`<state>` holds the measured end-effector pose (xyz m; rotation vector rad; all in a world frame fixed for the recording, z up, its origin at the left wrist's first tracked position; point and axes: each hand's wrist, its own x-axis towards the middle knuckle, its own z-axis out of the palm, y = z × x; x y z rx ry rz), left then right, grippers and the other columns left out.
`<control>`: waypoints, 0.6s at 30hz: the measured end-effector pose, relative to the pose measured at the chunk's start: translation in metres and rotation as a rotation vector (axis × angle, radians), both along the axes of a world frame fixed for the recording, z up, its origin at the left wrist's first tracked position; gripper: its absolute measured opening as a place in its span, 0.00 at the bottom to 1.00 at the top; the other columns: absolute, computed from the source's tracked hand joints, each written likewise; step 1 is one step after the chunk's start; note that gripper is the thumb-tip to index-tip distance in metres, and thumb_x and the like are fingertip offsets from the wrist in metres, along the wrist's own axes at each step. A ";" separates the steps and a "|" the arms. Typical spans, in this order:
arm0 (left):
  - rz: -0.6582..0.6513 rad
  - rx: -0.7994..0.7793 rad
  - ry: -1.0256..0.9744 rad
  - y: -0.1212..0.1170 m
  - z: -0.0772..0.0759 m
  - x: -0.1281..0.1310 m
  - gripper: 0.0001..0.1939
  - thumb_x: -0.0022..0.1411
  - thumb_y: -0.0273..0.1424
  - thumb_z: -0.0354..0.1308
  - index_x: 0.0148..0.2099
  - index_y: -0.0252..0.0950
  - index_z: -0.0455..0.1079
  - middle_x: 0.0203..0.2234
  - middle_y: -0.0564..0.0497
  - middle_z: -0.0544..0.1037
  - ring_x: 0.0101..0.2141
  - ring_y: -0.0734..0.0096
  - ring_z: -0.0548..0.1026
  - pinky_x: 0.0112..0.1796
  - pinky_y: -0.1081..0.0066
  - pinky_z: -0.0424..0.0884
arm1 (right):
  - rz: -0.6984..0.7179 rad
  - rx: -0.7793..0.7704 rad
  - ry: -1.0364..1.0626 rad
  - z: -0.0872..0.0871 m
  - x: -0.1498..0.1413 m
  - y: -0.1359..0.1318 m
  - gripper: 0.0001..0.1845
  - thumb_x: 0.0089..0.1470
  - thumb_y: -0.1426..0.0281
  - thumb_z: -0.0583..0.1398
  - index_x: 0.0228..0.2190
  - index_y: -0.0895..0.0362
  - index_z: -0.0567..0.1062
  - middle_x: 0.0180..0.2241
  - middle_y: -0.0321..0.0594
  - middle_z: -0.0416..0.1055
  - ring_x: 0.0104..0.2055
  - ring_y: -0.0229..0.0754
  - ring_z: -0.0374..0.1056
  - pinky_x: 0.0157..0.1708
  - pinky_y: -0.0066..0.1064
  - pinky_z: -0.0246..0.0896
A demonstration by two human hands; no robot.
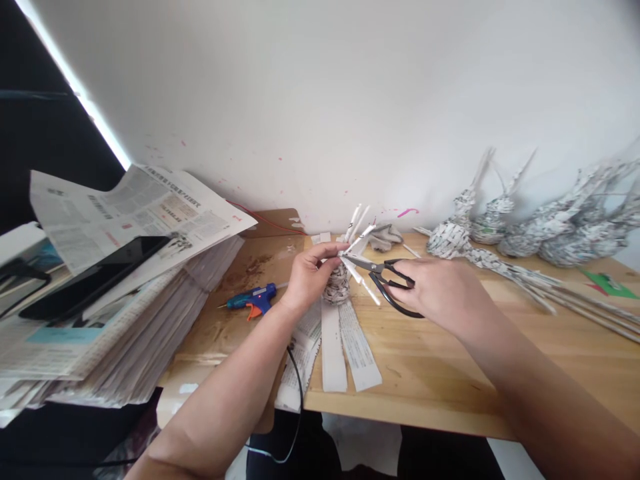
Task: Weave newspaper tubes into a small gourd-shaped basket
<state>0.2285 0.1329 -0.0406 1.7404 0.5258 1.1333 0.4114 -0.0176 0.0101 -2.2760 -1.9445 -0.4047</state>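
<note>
A small woven newspaper piece (337,287) stands on the table in front of me, with several rolled paper sticks (369,291) fanning out from its top. My left hand (314,268) pinches the sticks at the top of the weave. In my right hand (434,288) is a pair of black-handled scissors (376,268), with fingers in the loops. The blades point left and reach the base of the sticks, close to my left fingertips. Whether they touch a stick I cannot tell. Flat newspaper strips (333,353) lie beneath the weave.
A blue glue gun (254,297) rests on brown cardboard (210,340) at left. Beyond it rises a tall newspaper stack (150,333) with a phone (95,277) on top. Several woven paper pieces (450,233) line the wall at right, near long paper sticks (575,300). A grey cloth (384,237) lies behind.
</note>
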 end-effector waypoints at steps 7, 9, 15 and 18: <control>-0.025 0.050 0.007 0.001 0.001 -0.001 0.13 0.58 0.24 0.62 0.43 0.38 0.83 0.41 0.49 0.86 0.42 0.67 0.83 0.47 0.69 0.76 | -0.024 -0.080 0.047 0.007 -0.003 -0.001 0.18 0.62 0.55 0.57 0.30 0.54 0.78 0.28 0.43 0.79 0.29 0.46 0.70 0.28 0.35 0.42; -0.046 0.039 0.004 0.002 0.000 -0.001 0.13 0.58 0.24 0.62 0.43 0.38 0.83 0.40 0.49 0.86 0.42 0.66 0.83 0.47 0.68 0.77 | -0.028 -0.122 0.073 0.009 -0.003 -0.001 0.18 0.62 0.54 0.58 0.30 0.53 0.78 0.28 0.42 0.78 0.29 0.45 0.69 0.28 0.34 0.42; -0.057 -0.015 -0.035 0.000 0.000 0.000 0.13 0.57 0.24 0.64 0.44 0.39 0.84 0.42 0.48 0.86 0.44 0.64 0.83 0.50 0.66 0.77 | -0.024 -0.124 0.174 0.008 0.003 0.002 0.20 0.59 0.51 0.61 0.27 0.53 0.77 0.24 0.40 0.74 0.26 0.42 0.64 0.27 0.34 0.40; -0.022 -0.010 -0.068 -0.002 0.000 0.001 0.13 0.57 0.24 0.65 0.44 0.38 0.84 0.44 0.47 0.86 0.45 0.64 0.83 0.50 0.66 0.77 | 0.043 -0.113 0.314 0.004 0.007 0.002 0.26 0.57 0.46 0.60 0.23 0.54 0.75 0.20 0.37 0.70 0.23 0.40 0.62 0.26 0.33 0.40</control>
